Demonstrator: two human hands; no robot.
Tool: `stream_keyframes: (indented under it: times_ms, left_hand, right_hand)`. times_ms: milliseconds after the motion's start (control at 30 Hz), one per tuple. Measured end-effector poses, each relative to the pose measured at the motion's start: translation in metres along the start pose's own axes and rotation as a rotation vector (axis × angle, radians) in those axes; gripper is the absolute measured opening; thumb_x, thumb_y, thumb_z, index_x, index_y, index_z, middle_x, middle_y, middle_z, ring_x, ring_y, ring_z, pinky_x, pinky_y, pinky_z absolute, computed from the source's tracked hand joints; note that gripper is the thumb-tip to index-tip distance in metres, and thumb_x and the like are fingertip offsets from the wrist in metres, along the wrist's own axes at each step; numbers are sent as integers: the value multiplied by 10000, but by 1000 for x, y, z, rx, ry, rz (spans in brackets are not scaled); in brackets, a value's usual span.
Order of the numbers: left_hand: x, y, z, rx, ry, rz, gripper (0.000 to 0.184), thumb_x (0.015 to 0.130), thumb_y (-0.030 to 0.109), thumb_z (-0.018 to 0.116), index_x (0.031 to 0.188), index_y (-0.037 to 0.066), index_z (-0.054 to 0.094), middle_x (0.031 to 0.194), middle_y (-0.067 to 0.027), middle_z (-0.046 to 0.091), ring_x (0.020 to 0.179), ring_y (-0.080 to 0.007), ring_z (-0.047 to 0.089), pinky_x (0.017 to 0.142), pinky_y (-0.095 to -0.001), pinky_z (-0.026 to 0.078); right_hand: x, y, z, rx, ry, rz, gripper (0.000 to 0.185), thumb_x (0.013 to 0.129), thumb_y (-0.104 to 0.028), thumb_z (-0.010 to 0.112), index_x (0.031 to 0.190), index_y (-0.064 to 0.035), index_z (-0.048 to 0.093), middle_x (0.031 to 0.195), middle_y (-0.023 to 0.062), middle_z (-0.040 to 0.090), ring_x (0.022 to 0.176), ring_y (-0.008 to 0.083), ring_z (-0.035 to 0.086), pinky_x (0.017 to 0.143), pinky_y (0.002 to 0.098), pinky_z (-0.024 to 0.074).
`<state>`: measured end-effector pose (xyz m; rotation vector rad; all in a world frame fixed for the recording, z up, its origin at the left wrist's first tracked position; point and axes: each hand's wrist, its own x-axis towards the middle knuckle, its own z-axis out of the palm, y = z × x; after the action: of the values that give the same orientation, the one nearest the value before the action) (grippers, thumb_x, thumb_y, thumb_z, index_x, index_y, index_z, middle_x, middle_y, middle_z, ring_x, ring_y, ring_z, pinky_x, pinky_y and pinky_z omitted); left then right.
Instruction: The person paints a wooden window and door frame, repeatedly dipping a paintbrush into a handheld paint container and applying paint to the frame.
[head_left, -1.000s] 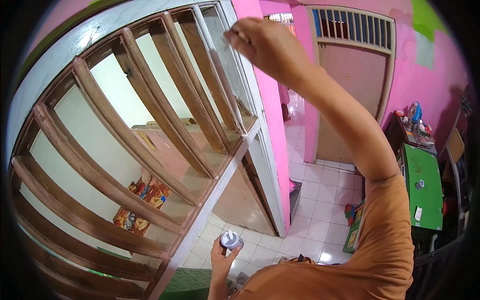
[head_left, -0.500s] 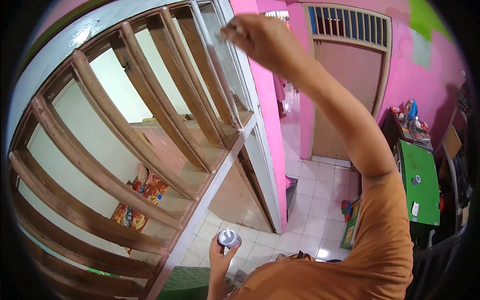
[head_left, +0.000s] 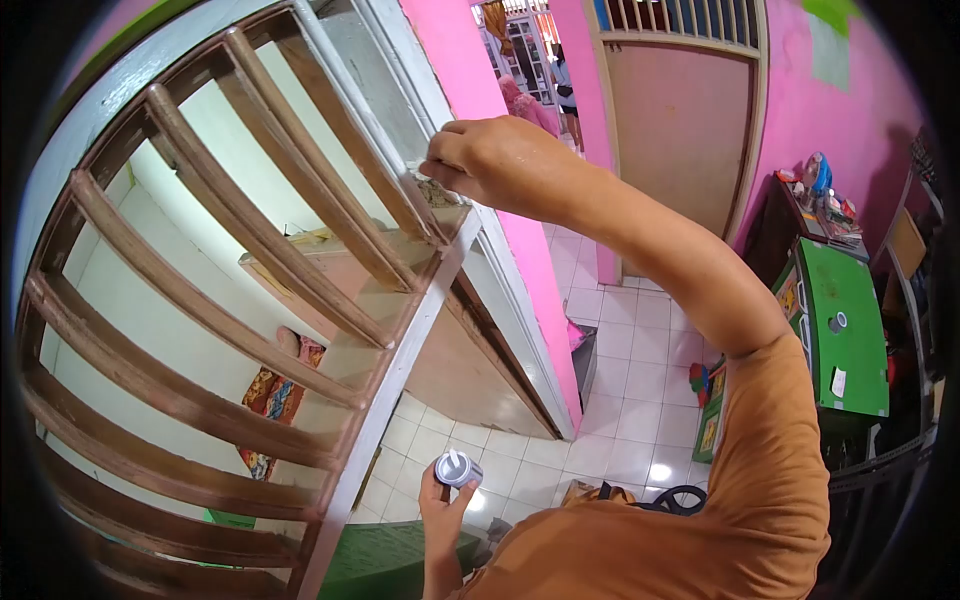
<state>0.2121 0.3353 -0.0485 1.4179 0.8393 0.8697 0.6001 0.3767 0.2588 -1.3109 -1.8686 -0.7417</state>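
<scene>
Low in the view, my left hand is closed around a small open tin of grey-white paint. A white stick-like shape shows inside it. My right hand is raised, its fingers pinched at the lower end of the white-painted upright of the window frame. A bit of white shows at the fingertips; what they hold is hidden behind the fingers. Beside this hand is a bare grey patch at the corner. Brown wooden bars fill the frame to the left, above a white-painted rail.
A pink wall edge stands right of the frame. A closed door is behind my arm. To the right is a green-topped cabinet with small items. White floor tiles lie below, and people show through the far doorway.
My right hand has moved down along the white upright to near its bottom corner. The view has shifted, and my left hand still holds the tin.
</scene>
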Motion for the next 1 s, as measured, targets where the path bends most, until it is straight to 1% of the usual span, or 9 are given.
stream_keyframes:
  times_ms: [100, 167, 267, 500, 567, 600, 667, 867, 1000]
  left_hand:
    - [1, -3, 3, -11, -9, -33, 616, 849, -33, 807, 1384, -55, 502, 1265, -131, 626, 1190, -208, 608, 1065, -347, 474]
    - [2, -3, 3, 8, -39, -33, 615, 849, -33, 806, 1384, -53, 503, 1267, -129, 625, 1186, -209, 609, 1063, -347, 475]
    - [3, -2, 4, 4, -21, -31, 619, 848, -32, 806, 1385, -55, 500, 1272, -134, 621, 1187, -213, 608, 1063, -351, 476]
    - [2, 6, 11, 45, -22, -34, 609, 860, -31, 793, 1388, -60, 492, 1264, -137, 620, 1177, -212, 614, 1039, -352, 492]
    - [2, 7, 14, 54, -14, -22, 605, 863, -32, 791, 1388, -59, 492, 1259, -134, 621, 1174, -209, 614, 1034, -351, 495]
    - [2, 7, 14, 53, -12, -18, 603, 863, -31, 790, 1387, -59, 493, 1257, -131, 621, 1172, -206, 614, 1034, -349, 496]
    - [3, 5, 15, 59, -12, -22, 600, 864, -30, 790, 1386, -59, 494, 1255, -128, 622, 1171, -204, 613, 1033, -348, 497]
    - [4, 6, 15, 65, 7, -17, 594, 868, -25, 794, 1381, -55, 498, 1260, -130, 623, 1170, -203, 615, 1037, -347, 496]
    - [4, 9, 17, 69, 0, -35, 607, 861, -38, 798, 1386, -56, 495, 1266, -133, 622, 1169, -203, 617, 1038, -349, 498]
  right_hand:
    - [13, 1, 0, 51, 153, -65, 263, 990, -248, 677, 897, -3, 665, 840, 165, 668, 741, 408, 663, 700, 487, 524]
    - [18, 4, 5, 41, 177, -84, 274, 991, -249, 676, 883, 2, 650, 831, 174, 667, 736, 412, 660, 684, 493, 519]
    - [21, 4, 1, 13, -41, 15, 270, 995, -269, 670, 899, -17, 658, 829, 184, 669, 759, 419, 660, 697, 506, 521]
    - [28, 9, 8, 86, 60, -19, 295, 1017, -286, 643, 923, -10, 684, 844, 188, 679, 781, 419, 664, 728, 514, 528]
    - [28, 7, 1, 53, -90, 82, 320, 1024, -309, 632, 927, -11, 698, 865, 189, 687, 811, 415, 666, 743, 508, 530]
    - [29, 8, 4, 57, -91, 83, 320, 1024, -309, 632, 927, -11, 698, 865, 189, 687, 811, 415, 666, 743, 508, 530]
    - [29, 13, 11, 154, 107, -28, 336, 1027, -322, 625, 925, -11, 701, 869, 190, 687, 823, 414, 666, 747, 504, 529]
    - [24, 15, 8, 119, -46, 97, 312, 1018, -302, 632, 931, -10, 700, 862, 187, 686, 820, 413, 670, 758, 510, 527]
    - [21, 15, 15, 224, 83, 29, 293, 1012, -282, 631, 922, -10, 694, 857, 183, 687, 814, 420, 668, 757, 515, 527]
